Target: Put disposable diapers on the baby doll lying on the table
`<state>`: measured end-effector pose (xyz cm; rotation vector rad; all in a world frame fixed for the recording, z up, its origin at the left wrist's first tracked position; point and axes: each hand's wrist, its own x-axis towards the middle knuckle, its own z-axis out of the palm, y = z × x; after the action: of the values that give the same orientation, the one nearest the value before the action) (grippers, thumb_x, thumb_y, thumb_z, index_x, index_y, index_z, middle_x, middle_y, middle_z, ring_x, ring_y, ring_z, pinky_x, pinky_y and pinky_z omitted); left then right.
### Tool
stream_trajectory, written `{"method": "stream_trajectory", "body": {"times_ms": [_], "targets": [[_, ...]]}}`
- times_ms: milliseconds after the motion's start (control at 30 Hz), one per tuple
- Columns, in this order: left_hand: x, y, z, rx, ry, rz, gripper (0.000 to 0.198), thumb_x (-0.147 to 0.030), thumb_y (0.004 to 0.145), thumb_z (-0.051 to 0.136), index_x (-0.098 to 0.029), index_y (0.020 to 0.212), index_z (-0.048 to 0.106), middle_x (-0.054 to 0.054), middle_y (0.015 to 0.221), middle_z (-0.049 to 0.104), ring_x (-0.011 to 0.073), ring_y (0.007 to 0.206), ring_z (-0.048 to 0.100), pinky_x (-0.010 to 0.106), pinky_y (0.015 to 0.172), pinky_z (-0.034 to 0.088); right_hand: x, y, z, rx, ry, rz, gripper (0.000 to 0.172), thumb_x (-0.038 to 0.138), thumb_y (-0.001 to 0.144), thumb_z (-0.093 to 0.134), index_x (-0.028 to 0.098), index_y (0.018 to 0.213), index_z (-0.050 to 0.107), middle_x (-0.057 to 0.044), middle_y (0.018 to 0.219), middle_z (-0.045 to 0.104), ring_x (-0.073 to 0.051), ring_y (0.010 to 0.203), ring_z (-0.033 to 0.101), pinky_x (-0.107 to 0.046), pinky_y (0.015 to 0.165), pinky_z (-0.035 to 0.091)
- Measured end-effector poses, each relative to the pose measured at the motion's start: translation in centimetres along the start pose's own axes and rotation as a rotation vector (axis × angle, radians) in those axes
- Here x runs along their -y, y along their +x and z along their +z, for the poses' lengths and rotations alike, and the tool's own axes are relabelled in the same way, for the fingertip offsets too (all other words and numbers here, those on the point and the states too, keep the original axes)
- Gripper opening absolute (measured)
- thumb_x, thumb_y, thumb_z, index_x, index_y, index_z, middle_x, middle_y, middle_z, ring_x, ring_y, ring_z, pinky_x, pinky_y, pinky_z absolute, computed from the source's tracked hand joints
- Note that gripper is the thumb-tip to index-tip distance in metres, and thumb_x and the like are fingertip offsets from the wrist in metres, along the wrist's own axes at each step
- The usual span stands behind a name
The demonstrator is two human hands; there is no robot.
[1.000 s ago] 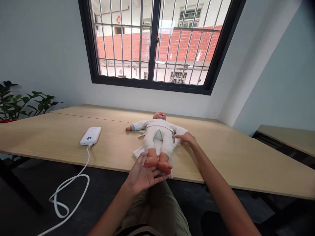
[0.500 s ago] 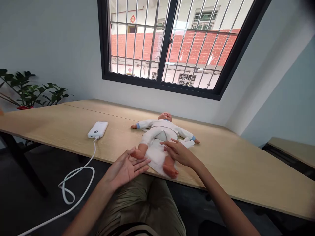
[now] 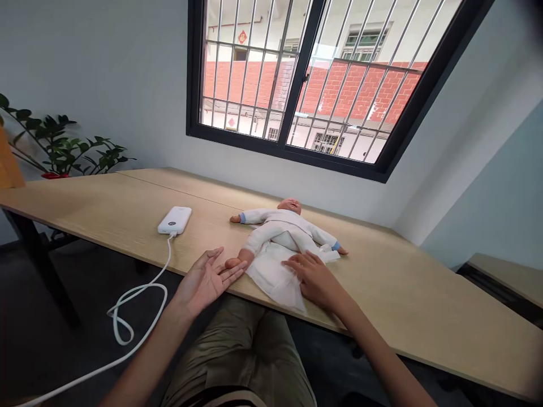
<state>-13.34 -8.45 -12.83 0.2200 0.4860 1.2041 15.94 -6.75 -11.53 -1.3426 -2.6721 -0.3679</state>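
Pale wooden tabletop [image 3: 403,294] stretched beneath the doll [image 3: 292,220], face up with a white sheet [image 3: 271,274] between its legs. Your left hand [image 3: 207,282], open and palm up, was at the doll's visible foot [image 3: 232,263]; your right hand [image 3: 316,277], fingers bent, covered its other leg, grip unclear.

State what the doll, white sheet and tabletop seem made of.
Doll: skin probably vinyl or silicone, smooth, faintly shiny; suit seems matte, creased fabric.
White sheet: perhaps nonwoven or plastic film; thin, translucent edge.
Tabletop: likely satin wood-look laminate, from its pale, even tone.
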Motion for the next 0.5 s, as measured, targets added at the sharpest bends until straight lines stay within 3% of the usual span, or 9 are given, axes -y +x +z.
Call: {"method": "stream_trajectory", "body": {"times_ms": [100, 200, 367, 433, 500], "targets": [[0.5, 0.1, 0.1, -0.021, 0.049, 0.075, 0.027, -0.023, 0.087, 0.055, -0.021, 0.113, 0.050, 0.013, 0.122, 0.051, 0.0364, 0.116, 0.062, 0.046, 0.089, 0.058, 1.1, 1.0, 0.1, 0.006, -0.018, -0.009, 0.042, 0.007, 0.080, 0.048, 0.018, 0.117, 0.061, -0.010, 0.110, 0.064, -0.024, 0.106, 0.058, -0.043, 0.107, 0.034], [1.0, 0.1, 0.3, -0.016, 0.136, 0.196, 0.039, -0.018, 0.084, 0.058, -0.024, 0.122, 0.051, 0.010, 0.122, 0.051, 0.0312, 0.109, 0.067, 0.044, 0.094, 0.056, 0.4, 1.6, -0.3, -0.060, 0.018, 0.074, 0.028, 0.010, 0.083, 0.049, 0.017, 0.106, 0.063, -0.010, 0.103, 0.066, -0.025, 0.101, 0.059, -0.040, 0.099, 0.039], [1.0, 2.0, 1.9, 0.094, 0.414, 0.485, 0.052, -0.013, 0.075, 0.067, -0.023, 0.124, 0.052, 0.008, 0.120, 0.058, 0.0220, 0.091, 0.070, 0.043, 0.097, 0.050, -4.1, 2.4, -1.4, -0.285, 0.235, 0.251, 0.013, 0.011, 0.078, 0.050, 0.019, 0.080, 0.061, -0.006, 0.081, 0.065, -0.023, 0.079, 0.058, -0.035, 0.082, 0.044], [0.6, 3.9, 3.4, 0.106, 0.588, 0.566, 0.048, -0.006, 0.068, 0.068, -0.019, 0.113, 0.060, 0.008, 0.111, 0.062, 0.0226, 0.097, 0.065, 0.041, 0.099, 0.047, -5.9, 2.9, -1.4, -0.322, 0.401, 0.408, 0.014, 0.017, 0.082, 0.048, 0.019, 0.072, 0.057, -0.006, 0.075, 0.064, -0.022, 0.073, 0.057, -0.034, 0.076, 0.046], [0.3, 6.4, 5.0, 0.148, 0.784, 0.569, 0.045, 0.003, 0.058, 0.069, -0.016, 0.098, 0.066, 0.008, 0.103, 0.064, 0.0269, 0.112, 0.057, 0.038, 0.106, 0.039, -7.2, 3.5, -1.1, -0.362, 0.577, 0.584, 0.016, 0.028, 0.087, 0.049, 0.019, 0.080, 0.061, -0.009, 0.087, 0.068, -0.025, 0.084, 0.060, -0.035, 0.082, 0.048]]}}
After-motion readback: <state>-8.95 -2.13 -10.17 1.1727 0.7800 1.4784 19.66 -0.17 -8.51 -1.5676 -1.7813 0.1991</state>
